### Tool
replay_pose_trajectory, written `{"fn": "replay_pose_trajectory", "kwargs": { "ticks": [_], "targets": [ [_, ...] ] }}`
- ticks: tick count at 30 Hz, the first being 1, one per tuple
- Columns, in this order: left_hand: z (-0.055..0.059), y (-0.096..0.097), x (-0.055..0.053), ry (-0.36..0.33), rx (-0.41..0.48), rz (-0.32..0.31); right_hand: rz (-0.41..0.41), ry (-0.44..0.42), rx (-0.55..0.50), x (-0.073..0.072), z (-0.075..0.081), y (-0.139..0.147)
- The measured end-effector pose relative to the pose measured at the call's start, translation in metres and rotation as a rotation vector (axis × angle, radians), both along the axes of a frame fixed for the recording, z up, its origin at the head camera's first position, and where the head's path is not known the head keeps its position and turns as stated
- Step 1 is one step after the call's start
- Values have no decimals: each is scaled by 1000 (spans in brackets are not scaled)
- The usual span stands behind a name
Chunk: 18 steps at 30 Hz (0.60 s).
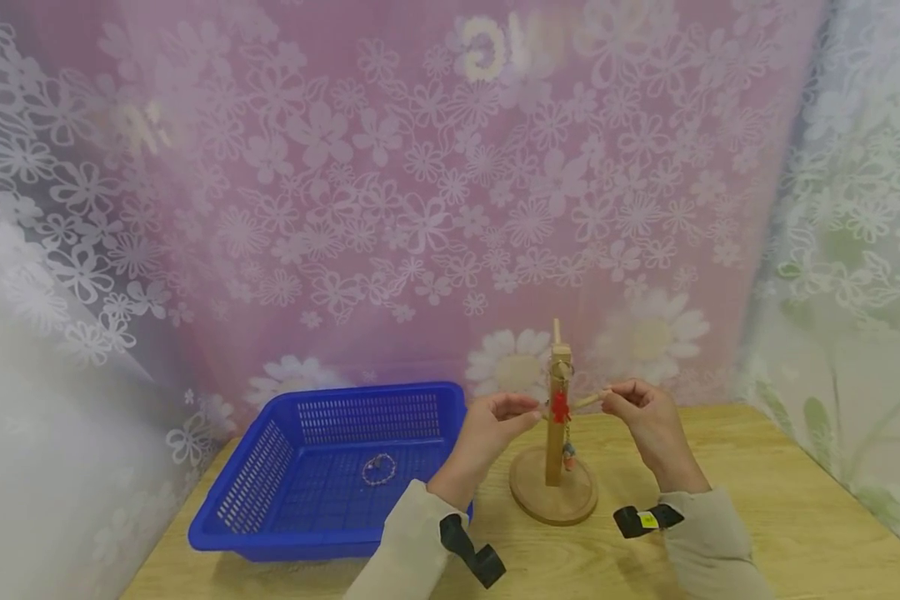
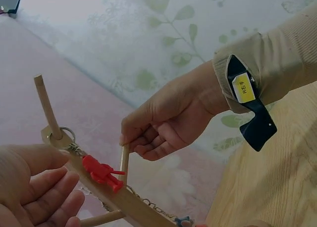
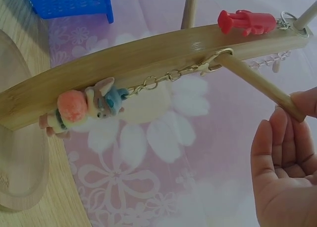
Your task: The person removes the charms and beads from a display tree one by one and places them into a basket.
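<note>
A wooden peg stand (image 1: 555, 450) rises from a round base. My right hand (image 1: 648, 425) pinches the tip of its right peg (image 3: 260, 88) between thumb and fingers. A gold clasp and chain (image 3: 173, 74) loop over that peg, and a small animal figure (image 3: 96, 106) in blue and coral hangs from them. My left hand (image 2: 37, 187) is beside the lower left peg (image 2: 101, 218), fingers loosely bent, with nothing visible between thumb and fingers. A red figure keychain (image 2: 101, 172) hangs by its ring from an upper peg. Clear beads (image 3: 270, 62) show behind the post.
Left of the stand, a blue plastic basket (image 1: 270, 546) sits on the wood-grain table (image 1: 787, 492). A beaded bracelet (image 1: 378, 470) lies inside it. A flowered pink curtain (image 1: 420, 208) hangs right behind the table.
</note>
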<state>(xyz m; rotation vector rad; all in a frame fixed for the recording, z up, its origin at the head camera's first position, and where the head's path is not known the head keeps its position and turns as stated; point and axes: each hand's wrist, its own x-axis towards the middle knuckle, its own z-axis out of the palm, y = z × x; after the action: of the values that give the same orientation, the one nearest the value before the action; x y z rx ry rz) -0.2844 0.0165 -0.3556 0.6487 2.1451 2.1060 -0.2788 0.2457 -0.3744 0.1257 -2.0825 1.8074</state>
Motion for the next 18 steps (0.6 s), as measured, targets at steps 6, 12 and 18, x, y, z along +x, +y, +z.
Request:
{"fn": "replay_pose_trajectory", "kwargs": {
  "ticks": [6,12,18],
  "targets": [
    [-10,16,0,49,-27,54,-2,14,-13,0,-2,-1],
    [-17,26,-4,114,-18,114,20,20,-26,0,-3,0],
    [-19,36,-3,135,-4,179,28,33,-62,-1,-3,0]
  ]
}}
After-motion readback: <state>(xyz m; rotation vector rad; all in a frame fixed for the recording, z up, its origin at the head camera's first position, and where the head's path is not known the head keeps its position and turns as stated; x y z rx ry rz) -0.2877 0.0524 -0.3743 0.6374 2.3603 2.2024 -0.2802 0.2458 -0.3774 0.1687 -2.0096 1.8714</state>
